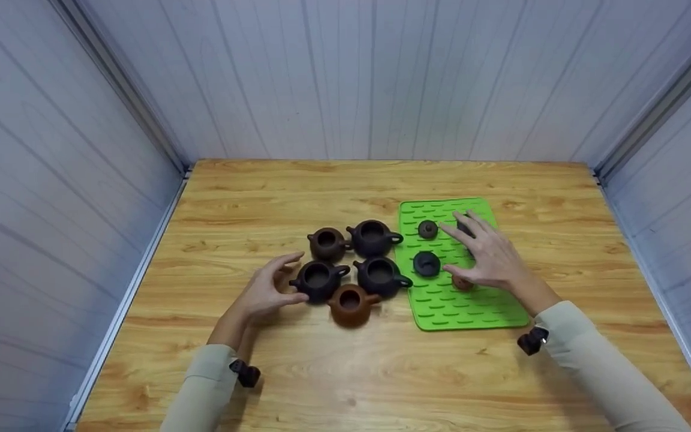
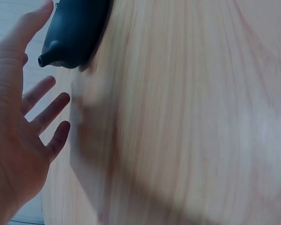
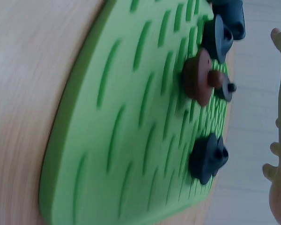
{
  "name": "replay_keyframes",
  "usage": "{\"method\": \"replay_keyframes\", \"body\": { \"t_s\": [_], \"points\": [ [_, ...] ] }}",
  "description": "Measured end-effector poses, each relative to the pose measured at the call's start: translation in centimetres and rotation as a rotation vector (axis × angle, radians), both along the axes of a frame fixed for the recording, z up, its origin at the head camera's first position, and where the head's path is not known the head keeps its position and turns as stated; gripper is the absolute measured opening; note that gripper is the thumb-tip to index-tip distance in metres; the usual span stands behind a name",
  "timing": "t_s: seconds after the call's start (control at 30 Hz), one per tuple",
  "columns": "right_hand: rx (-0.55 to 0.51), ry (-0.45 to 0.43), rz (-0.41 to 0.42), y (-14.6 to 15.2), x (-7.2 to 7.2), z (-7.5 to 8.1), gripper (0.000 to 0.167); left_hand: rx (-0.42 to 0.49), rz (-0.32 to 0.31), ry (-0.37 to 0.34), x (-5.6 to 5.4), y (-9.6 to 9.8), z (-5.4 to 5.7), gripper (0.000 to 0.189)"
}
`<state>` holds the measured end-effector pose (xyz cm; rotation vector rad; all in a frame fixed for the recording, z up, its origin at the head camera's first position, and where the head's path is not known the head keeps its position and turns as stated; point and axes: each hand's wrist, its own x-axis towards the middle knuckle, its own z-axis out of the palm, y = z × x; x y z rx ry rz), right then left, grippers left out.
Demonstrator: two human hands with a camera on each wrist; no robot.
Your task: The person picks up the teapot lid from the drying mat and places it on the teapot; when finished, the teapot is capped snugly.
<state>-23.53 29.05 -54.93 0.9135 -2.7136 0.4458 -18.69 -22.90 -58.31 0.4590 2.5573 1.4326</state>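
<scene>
"Pale wood-patterned panels (image 1: 345,78) walled the space on three sides, and a wood-grain table (image 1: 261,201) filled the floor of it. What stood there?"

"Five teapots, clustered near the middle, mouths uncovered, handles to the right. At the back were a small brown teapot (image 1: 328,252) and a black teapot (image 1: 371,247); before them, a left black teapot (image 1: 315,290) and a right black teapot (image 1: 380,288); in front, an orange-brown teapot (image 1: 350,315)."

"And their lids?"

"I counted four on the green mat (image 1: 453,318) just right of the pots: a dark brown lid (image 1: 427,229), a broad black lid (image 1: 426,264), a reddish-brown lid (image 1: 462,282) partly under the hand, and a second black lid (image 3: 207,159), half hidden behind fingers in the head view."

"Where were the hands?"

"The left hand (image 1: 267,289) reached beside the left black teapot, thumb and fingers apart around its spout side. Whether the thumb touched it, I couldn't tell."

"The right one?"

"The right hand (image 1: 489,255) hovered over the mat, fingers spread, clear of the lids in the wrist view. Both sleeves (image 1: 597,354) were pale."
</scene>
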Motion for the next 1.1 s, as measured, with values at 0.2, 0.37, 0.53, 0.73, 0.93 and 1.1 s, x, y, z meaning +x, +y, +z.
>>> {"method": "replay_keyframes", "body": {
  "t_s": [0.2, 0.37, 0.53, 0.73, 0.93, 1.1],
  "points": [
    [-0.124, -0.115, 0.074, -2.0, 0.3, -0.3, 0.081, 0.052, -0.011, -0.023, -0.3, 1.0, -0.4, 0.085],
    [-0.198, -0.227, 0.103, -3.1, 0.4, -0.7, 0.074, 0.104, -0.018, -0.052, -0.5, 1.1, -0.7, 0.076],
    [-0.245, -0.299, 0.113, -3.4, 0.1, -1.5, 0.066, 0.143, -0.033, -0.097, -0.7, 0.5, -0.7, 0.071],
    [-0.284, -0.422, 0.085, -3.2, -0.5, -2.2, 0.053, 0.158, -0.041, -0.132, -0.9, 0.4, -0.5, 0.07],
    [-0.363, -0.553, 0.053, -3.1, -1.1, -2.7, 0.039, 0.143, -0.043, -0.142, -1.3, 0.7, -0.4, 0.071],
    [-0.404, -0.571, 0.049, -3.0, -1.3, -3.2, 0.026, 0.135, -0.054, -0.136, -1.5, 0.7, -0.5, 0.072]
  ]
}}
